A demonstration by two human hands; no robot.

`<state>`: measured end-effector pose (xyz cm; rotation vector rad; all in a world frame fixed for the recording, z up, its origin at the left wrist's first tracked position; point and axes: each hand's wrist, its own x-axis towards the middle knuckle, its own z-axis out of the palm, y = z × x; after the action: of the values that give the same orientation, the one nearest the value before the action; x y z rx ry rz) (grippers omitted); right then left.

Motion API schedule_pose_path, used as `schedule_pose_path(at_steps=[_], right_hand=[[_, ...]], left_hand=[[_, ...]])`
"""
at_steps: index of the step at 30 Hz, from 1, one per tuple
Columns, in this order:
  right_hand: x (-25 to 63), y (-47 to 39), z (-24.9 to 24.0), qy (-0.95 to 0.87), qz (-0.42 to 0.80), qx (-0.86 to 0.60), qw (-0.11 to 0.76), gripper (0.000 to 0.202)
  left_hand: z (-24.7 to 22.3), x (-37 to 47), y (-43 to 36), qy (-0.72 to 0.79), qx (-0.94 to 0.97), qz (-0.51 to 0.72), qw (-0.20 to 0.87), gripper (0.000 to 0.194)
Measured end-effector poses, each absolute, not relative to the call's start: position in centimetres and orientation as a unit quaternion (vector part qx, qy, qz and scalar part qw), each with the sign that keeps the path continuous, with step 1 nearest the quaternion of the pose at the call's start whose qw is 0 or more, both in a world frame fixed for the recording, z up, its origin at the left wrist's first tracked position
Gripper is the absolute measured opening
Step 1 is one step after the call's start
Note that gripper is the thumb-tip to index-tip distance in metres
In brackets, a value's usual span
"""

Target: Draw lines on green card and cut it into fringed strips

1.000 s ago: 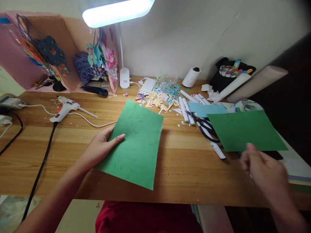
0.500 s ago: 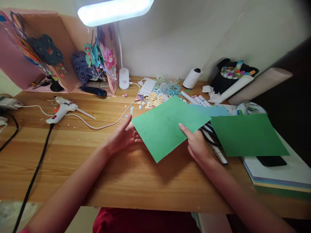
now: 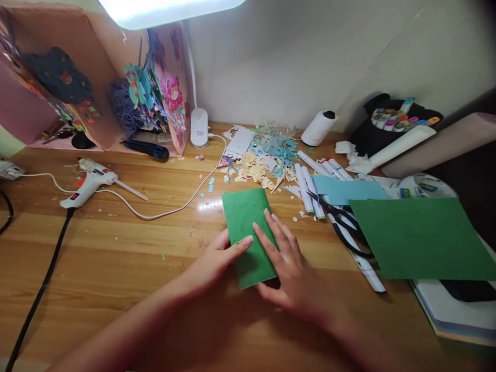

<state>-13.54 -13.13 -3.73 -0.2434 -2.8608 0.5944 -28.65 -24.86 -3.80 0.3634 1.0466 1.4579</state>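
A green sheet of paper (image 3: 248, 206), bent over into a narrow upright rectangle, lies between my hands above the wooden table. My left hand (image 3: 220, 253) holds its left edge, thumb on top and the other fingers hidden beneath. Over the right edge, my right hand (image 3: 289, 263) presses its fingertips on the paper's upper face, while the thumb shows below the lower right corner. A second green sheet (image 3: 422, 237) lies flat to the right. Black-handled scissors (image 3: 344, 222) lie between my right hand and that sheet.
Paper scraps (image 3: 267, 155) and white markers (image 3: 308, 191) lie beyond my hands. A glue gun (image 3: 87, 186) with a black cord rests at left, before a pink box (image 3: 96, 103). At right are a pen holder (image 3: 399, 129), a tape roll (image 3: 426, 186) and stacked paper (image 3: 457, 315).
The green sheet, flat and held up half a second ago, is now folded over and lower. My left hand has closed on its edge; my right hand has moved onto the fold. The view has shifted.
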Motion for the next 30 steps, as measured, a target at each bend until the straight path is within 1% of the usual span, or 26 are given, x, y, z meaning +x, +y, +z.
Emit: schedule_pose_path(at_steps=[2,3,6,8,10,12,15,17,30], right_hand=[[-13.4,-13.4,-3.8,-0.964,0.234,-0.068,0.104,0.088],[-13.3,-13.5,-3.9,-0.954,0.265,-0.074,0.120,0.086],[-13.1,-13.7,-4.2,-0.867,0.408,-0.168,0.231,0.070],[-13.2,-13.6,-4.3,-0.775,0.508,-0.253,0.278,0.068],[-13.3,-13.3,-4.3,-0.704,0.579,-0.316,0.263,0.070],[-13.4,-12.9,-4.2,-0.658,0.617,-0.367,0.224,0.064],[-13.3,-12.5,-4.1,-0.614,0.651,-0.406,0.185,0.050],[-13.3,-12.4,-4.1,-0.605,0.658,-0.411,0.180,0.044],[-13.4,-12.5,-4.2,-0.593,0.668,-0.399,0.206,0.042]], left_hand=[[-3.6,-28.6,-24.8,0.477,0.149,0.629,0.596,0.042],[-3.4,-28.6,-24.7,0.482,0.148,0.625,0.596,0.041],[-3.1,-28.5,-24.7,0.514,0.155,0.596,0.597,0.037],[-3.0,-28.3,-24.7,0.531,0.165,0.570,0.605,0.035],[-3.1,-28.0,-24.9,0.526,0.176,0.544,0.630,0.035],[-3.4,-27.8,-25.0,0.518,0.184,0.519,0.655,0.037],[-3.7,-27.6,-25.1,0.521,0.195,0.494,0.668,0.039],[-3.7,-27.6,-25.1,0.519,0.200,0.487,0.674,0.041],[-3.8,-27.6,-24.9,0.471,0.184,0.494,0.707,0.037]])
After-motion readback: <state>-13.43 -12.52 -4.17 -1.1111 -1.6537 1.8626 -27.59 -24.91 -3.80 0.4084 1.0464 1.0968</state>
